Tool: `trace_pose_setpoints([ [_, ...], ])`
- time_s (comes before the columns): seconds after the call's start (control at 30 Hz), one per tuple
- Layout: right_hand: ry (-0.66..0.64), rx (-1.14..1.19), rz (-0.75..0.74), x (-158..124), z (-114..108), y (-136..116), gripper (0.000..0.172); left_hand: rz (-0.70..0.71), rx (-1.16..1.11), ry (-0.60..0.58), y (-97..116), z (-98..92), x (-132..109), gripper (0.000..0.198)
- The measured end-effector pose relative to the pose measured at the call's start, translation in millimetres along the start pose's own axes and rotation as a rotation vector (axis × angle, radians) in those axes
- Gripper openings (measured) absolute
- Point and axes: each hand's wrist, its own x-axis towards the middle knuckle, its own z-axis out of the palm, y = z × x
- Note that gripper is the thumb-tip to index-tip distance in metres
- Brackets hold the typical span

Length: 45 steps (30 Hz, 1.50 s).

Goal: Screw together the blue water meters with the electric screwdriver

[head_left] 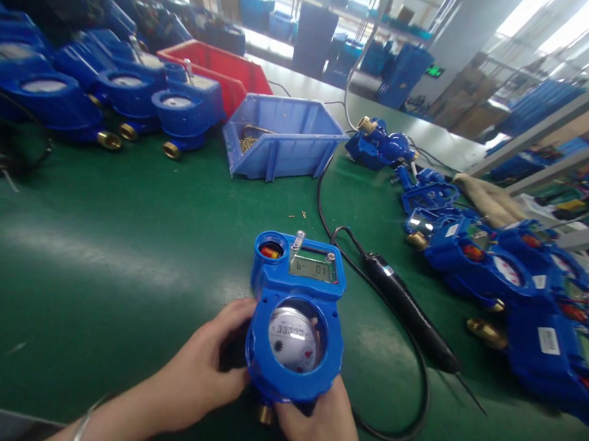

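Observation:
A blue water meter (293,383) with a round dial and a small digital display is held above the green bench, close in front of me. My left hand (208,367) grips its left side, the thumb low against the housing. From below and the right, my right hand (321,419) holds the meter's lower edge; its fingers are partly hidden beneath the body. A brass pipe end (264,414) sticks out at the bottom, between the hands. To the right of the meter lies a black electric screwdriver (413,312) with its cable, its thin bit pointing toward me.
A blue bin (298,156) holding small brass screws stands ahead, with a red bin (218,65) behind it. More blue meters (179,116) line the left; others (480,256) crowd the right. Loose screws (303,214) lie on the green bench (125,251).

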Motion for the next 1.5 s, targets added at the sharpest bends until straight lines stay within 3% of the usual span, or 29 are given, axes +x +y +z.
trace_pose_setpoints([
  [0.13, 0.027, 0.033, 0.019, -11.4, -40.4, -30.1, 0.057, -0.145, -0.42, 0.118, 12.1, -7.3, 12.4, 0.033],
  [0.23, 0.048, 0.045, -0.041, -3.8, -47.5, -57.4, 0.056, -0.176, -0.551, 0.049, 16.5, -3.6, 25.1, 0.03],
  [0.43, 0.029, -0.23, -0.078, 23.6, -38.8, -82.7, 0.099, -0.129, -0.436, -0.069, 17.7, 12.4, 41.0, 0.044],
  [0.67, 0.153, -0.39, -0.072, 42.5, -56.1, -70.3, 0.099, -0.11, -0.446, -0.101, 19.4, 27.0, 55.0, 0.037],
  [0.77, 0.121, -0.265, -0.066, 49.1, -54.9, -69.7, 0.087, -0.014, -0.334, 0.006, 12.4, 28.9, 53.2, 0.028],
  [0.87, 0.075, 0.014, -0.055, 55.2, -49.8, -69.5, 0.078, 0.141, -0.16, 0.119, 9.5, 22.8, 48.0, 0.021],
  [1.0, 0.124, 0.409, 0.006, 60.2, -43.1, -62.6, 0.064, 0.318, -0.099, 0.054, 13.7, 11.0, 38.4, 0.021],
  [1.1, 0.047, 0.638, 0.148, 62.5, -39.8, -52.8, 0.055, 0.502, 0.079, -0.003, 13.3, 9.3, 30.0, 0.038],
  [1.23, -0.049, 0.733, 0.234, 66.2, -40.2, -39.4, 0.057, 0.675, 0.332, -0.002, 5.1, 15.6, 21.2, 0.062],
  [1.5, -0.088, 0.75, 0.276, 67.7, -40.5, -30.7, 0.056, 0.711, 0.497, 0.071, -1.7, 21.6, 20.2, 0.065],
])
